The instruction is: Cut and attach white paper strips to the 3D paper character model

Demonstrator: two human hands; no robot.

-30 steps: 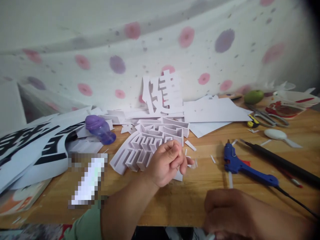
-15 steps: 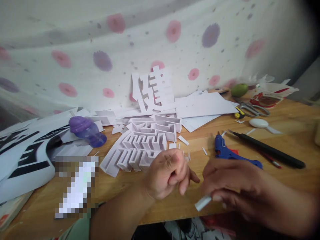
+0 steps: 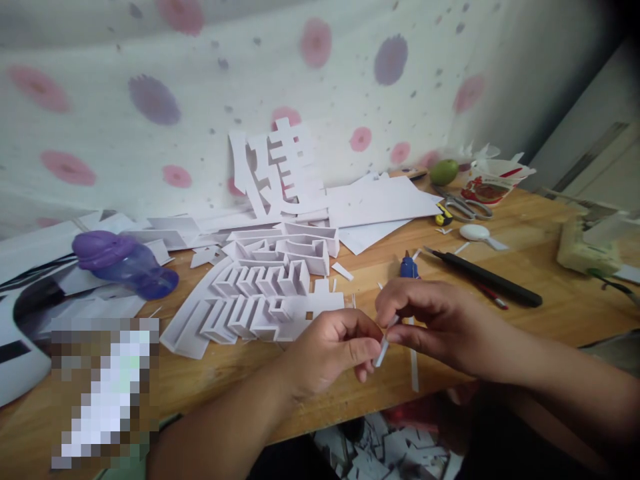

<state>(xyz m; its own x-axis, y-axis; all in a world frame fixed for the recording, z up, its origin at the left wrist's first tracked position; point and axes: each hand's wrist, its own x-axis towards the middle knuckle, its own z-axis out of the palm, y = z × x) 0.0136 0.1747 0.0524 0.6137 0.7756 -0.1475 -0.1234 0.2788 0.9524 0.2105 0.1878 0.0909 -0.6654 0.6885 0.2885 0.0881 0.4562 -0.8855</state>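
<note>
- The strip [image 3: 381, 352] is held slantwise above the near part of the table [image 3: 200, 393], pinched at its upper end by the right hand [image 3: 445, 323] and at its lower by the left hand [image 3: 337, 350]; both grips are narrow, apparently so that so slight a piece can be steadied or turned.
- The letter [image 3: 187, 337] is laid flat just beyond the left hand, its walls turned upward, probably so that its channels can be reached from above.
- The glue gun [image 3: 409, 268] is placed beyond the right hand and partly hidden by it, perhaps for a short reach; the pen-like black tool [image 3: 493, 280] is laid to its right.
- The cut-out [image 3: 310, 180] is stood at the far side, seemingly leaned on the curtain [image 3: 340, 100] for support.
</note>
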